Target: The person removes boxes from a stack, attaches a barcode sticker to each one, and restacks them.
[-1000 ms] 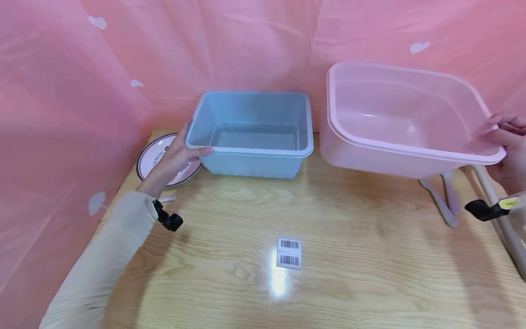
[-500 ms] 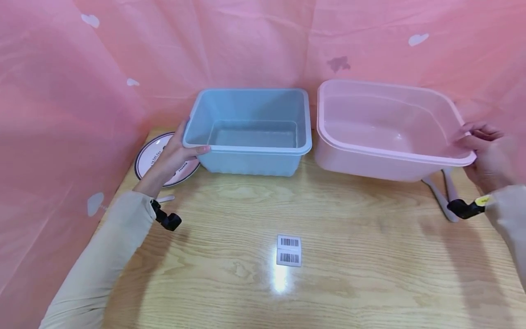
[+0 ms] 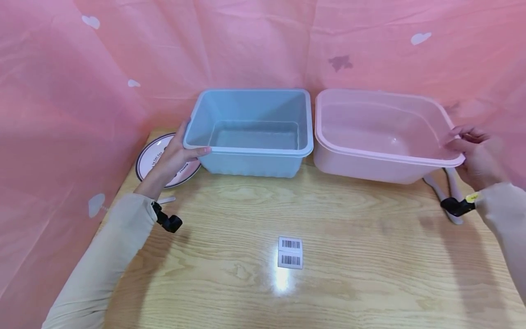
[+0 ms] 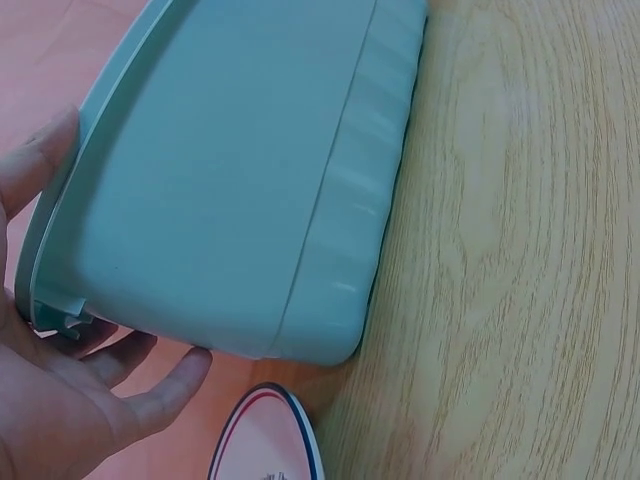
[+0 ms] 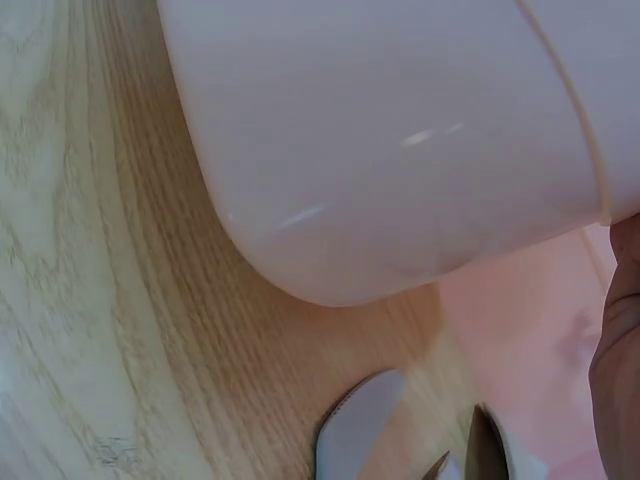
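Observation:
A blue-grey plastic basin (image 3: 255,163) stands on the wooden table at the back, its inside bare. My left hand (image 3: 174,157) grips its front left corner, thumb over the rim, fingers along the side; the left wrist view shows these fingers (image 4: 165,385) spread against the end wall. Close to its right side is a pink basin (image 3: 370,168), slightly tilted with the right end higher. My right hand (image 3: 478,157) grips its right rim, fingers partly inside. In the right wrist view the pink basin's rounded bottom corner (image 5: 330,240) appears, with only an edge of the hand.
A round plate (image 3: 145,160) with a dark rim lies left of the blue basin, partly behind my left arm. A small white piece (image 3: 166,200) lies before it. Flat grey utensils (image 3: 433,183) lie near the pink basin's right end. A barcode card (image 3: 290,252) lies mid-table.
My right hand has brought the pink basin left and downward, close beside the blue basin. The left hand and blue basin have stayed in place.

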Demonstrator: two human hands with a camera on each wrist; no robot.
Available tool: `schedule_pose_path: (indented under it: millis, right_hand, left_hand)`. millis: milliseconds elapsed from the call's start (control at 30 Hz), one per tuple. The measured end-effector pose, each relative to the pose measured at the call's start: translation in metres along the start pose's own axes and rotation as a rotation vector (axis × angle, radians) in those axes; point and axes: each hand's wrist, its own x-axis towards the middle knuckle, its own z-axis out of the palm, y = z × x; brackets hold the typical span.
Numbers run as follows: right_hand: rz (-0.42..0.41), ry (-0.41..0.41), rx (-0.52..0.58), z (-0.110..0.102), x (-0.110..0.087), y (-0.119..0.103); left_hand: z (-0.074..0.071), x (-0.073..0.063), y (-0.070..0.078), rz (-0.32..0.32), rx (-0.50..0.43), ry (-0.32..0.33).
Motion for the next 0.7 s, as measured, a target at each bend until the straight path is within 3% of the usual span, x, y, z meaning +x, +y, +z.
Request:
schedule_pose_path:
  millis: [200,433,700]
  right_hand:
    - [0.014,0.026,-0.066,-0.0032,-0.0023,0.0035]
    - [-0.032,0.035,-0.056,-0.0029,-0.0054,0.0083]
    - [-0.023,0.032,-0.076,-0.0039,-0.0078,0.0086]
  left_hand:
    - [0.0009,-0.0003,-0.0014,0.009,-0.010,-0.009]
    - [0.0000,-0.0009,0.0008,0.008,-0.004,-0.013]
    - [-0.0001,-0.0010,-0.0008,0.005,-0.003,-0.013]
